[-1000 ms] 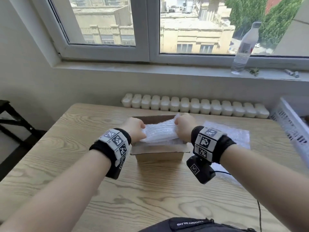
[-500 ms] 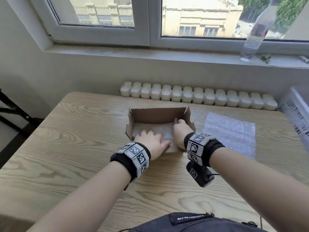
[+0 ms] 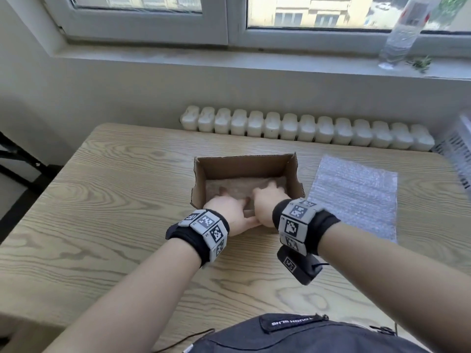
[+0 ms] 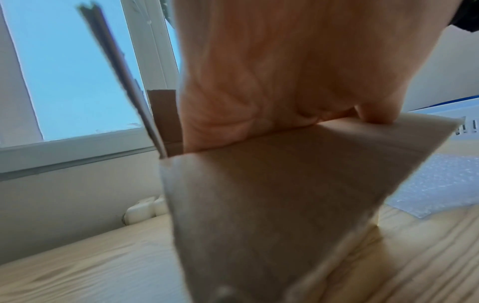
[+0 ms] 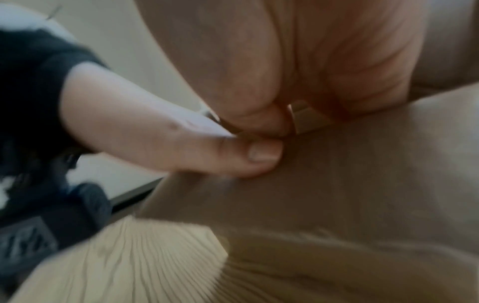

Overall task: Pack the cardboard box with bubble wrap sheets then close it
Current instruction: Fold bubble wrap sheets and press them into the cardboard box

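Observation:
An open brown cardboard box (image 3: 242,166) sits mid-table with a bubble wrap sheet (image 3: 239,187) lying on its floor. Both hands reach over the near wall into it. My left hand (image 3: 226,210) has its fingers stretched forward onto the sheet, and its thumb (image 5: 207,151) lies against the outside of the near wall (image 5: 337,184). My right hand (image 3: 269,200) presses the sheet beside it, fingers spread. In the left wrist view the palm (image 4: 285,82) rests on the near wall's top edge (image 4: 259,194); the fingers are hidden there. A second sheet (image 3: 354,197) lies flat on the table right of the box.
The wooden table (image 3: 102,225) stands against a white radiator (image 3: 305,128) under a window. A plastic water bottle (image 3: 402,34) stands on the sill. A white crate (image 3: 456,154) is at the table's right edge. A dark bag (image 3: 305,335) is at the near edge.
A second ago both hands held the bubble wrap sheet above the box. They have lowered it inside and now press it flat on the floor.

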